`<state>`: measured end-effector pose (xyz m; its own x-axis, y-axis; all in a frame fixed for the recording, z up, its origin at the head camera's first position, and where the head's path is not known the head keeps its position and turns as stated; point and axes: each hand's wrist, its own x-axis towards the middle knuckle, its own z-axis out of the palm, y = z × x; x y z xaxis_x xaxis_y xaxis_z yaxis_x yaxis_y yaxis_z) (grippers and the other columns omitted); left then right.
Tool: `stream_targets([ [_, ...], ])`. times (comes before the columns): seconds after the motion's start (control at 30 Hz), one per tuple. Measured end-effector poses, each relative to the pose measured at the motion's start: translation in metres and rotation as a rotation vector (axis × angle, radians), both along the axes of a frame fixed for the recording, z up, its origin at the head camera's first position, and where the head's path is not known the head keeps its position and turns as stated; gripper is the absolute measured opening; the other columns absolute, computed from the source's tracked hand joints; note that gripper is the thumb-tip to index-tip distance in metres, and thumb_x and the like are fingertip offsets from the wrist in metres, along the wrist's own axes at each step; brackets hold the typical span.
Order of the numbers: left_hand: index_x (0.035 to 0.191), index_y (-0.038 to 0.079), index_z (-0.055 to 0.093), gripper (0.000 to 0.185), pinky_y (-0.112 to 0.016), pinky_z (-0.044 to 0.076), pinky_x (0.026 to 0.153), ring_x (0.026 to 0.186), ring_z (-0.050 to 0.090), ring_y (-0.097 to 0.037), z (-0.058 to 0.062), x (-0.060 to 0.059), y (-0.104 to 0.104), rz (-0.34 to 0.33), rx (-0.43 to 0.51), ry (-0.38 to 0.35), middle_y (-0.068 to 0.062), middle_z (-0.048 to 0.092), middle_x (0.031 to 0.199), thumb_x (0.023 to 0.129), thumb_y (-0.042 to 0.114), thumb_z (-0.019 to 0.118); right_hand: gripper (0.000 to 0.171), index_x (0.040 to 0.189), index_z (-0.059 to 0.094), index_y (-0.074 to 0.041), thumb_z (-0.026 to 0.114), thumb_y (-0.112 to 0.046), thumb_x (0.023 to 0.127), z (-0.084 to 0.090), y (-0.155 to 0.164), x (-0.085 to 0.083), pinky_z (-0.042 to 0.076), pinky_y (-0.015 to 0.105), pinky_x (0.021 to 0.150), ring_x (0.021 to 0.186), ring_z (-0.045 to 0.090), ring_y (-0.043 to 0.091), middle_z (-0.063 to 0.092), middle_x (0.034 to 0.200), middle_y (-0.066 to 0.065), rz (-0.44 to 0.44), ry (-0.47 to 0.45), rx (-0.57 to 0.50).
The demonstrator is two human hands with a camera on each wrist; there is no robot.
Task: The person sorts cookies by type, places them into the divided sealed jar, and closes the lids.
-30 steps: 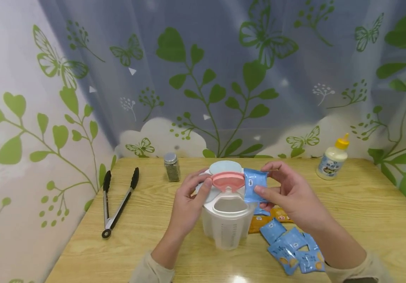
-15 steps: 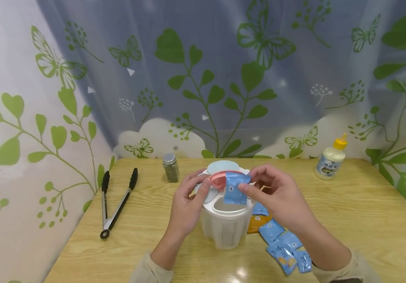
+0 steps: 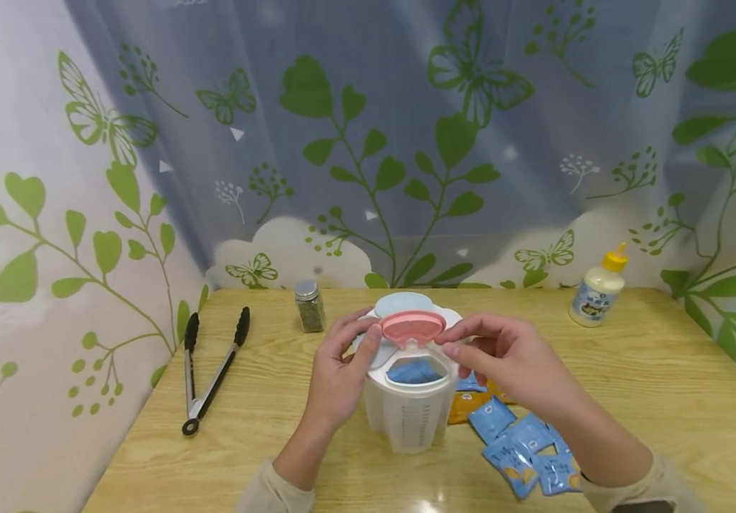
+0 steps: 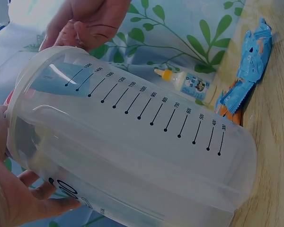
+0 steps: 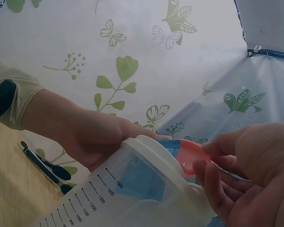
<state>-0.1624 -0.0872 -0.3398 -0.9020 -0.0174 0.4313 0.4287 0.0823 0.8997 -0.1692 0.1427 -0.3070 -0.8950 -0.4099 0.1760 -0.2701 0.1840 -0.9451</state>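
Note:
A translucent storage canister [image 3: 414,420] with a measuring scale stands on the table under a white lid. The lid's pink flap [image 3: 414,328] is raised, and a blue snack packet [image 3: 415,371] lies in the opening. In the left wrist view, part of this packet [image 4: 61,80] shows through the wall near the top. My left hand [image 3: 342,370] grips the canister's left side, thumb on the lid by the pink flap. My right hand [image 3: 515,363] has its thumb and index fingertips at the lid's right edge, close to the flap, holding nothing.
Several blue packets [image 3: 514,456] lie right of the canister, with orange packets [image 3: 467,407] behind them. Black-tipped tongs [image 3: 196,406] lie at the left. A spice jar [image 3: 310,306] and a yellow-capped bottle [image 3: 597,296] stand towards the back.
My right hand has carried the blue packet left over the lid's opening and let it go there, then drawn back slightly to the right. My left hand has kept its grip.

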Motion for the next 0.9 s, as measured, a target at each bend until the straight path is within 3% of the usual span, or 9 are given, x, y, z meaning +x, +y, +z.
stream_targets([
  [0.17,0.106,0.001,0.065,0.021,-0.03,0.051,0.078,0.116,0.049,-0.021,-0.001,0.0,0.0,0.004,-0.009,0.004,-0.015,0.051,0.126,0.093,0.014,0.056,0.022,0.11,0.058,-0.002,0.06,-0.011,0.09,-0.005,0.018,-0.007,0.051,0.034,0.059,0.076,0.063,0.027,0.061,0.111,0.012,0.084,-0.007,-0.08],
  [0.53,0.105,0.0,0.065,0.02,-0.03,0.051,0.077,0.115,0.05,-0.022,-0.001,0.0,0.0,0.0,-0.005,0.017,-0.016,0.051,0.126,0.092,0.012,0.056,0.022,0.114,0.052,0.002,0.053,0.0,0.092,-0.019,0.063,-0.014,0.051,0.031,0.059,0.076,0.064,0.019,0.058,0.117,0.012,0.113,0.01,-0.124],
  [0.77,0.105,0.001,0.065,0.02,-0.03,0.051,0.076,0.115,0.051,-0.023,-0.003,-0.002,-0.001,0.0,-0.005,0.031,-0.015,0.051,0.126,0.092,0.013,0.056,0.026,0.119,0.05,0.001,0.05,0.0,0.093,-0.038,0.087,-0.025,0.049,0.029,0.061,0.077,0.063,0.017,0.059,0.116,0.008,0.045,-0.028,-0.172],
  [0.9,0.106,0.007,0.066,0.02,-0.031,0.051,0.077,0.116,0.05,-0.019,-0.015,-0.009,-0.003,0.004,-0.008,0.033,-0.009,0.052,0.126,0.093,0.018,0.056,0.029,0.122,0.049,0.0,0.051,-0.005,0.094,-0.05,0.095,-0.033,0.049,0.031,0.063,0.079,0.062,0.019,0.06,0.117,0.006,-0.018,-0.054,-0.134],
])
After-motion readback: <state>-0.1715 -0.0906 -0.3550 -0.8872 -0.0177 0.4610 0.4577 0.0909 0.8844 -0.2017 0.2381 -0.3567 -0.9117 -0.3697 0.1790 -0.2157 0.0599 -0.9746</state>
